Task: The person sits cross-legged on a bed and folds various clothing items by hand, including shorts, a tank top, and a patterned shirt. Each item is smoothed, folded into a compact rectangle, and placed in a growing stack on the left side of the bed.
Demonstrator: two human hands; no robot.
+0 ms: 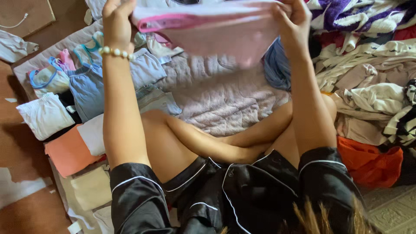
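pink garment (216,32) stretched between left hand (116,19) and right hand (294,21), fingers pinching top corners

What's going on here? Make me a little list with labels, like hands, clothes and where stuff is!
left hand: raised, gripping one end of the pink garment
right hand: raised, gripping the other end
pink garment: stretched between both hands, blurred
wrist: pearl bracelet on the left
folded clothes: laid in stacks on the left
unfolded pile: heaped on the right
quilted blanket: under the crossed legs
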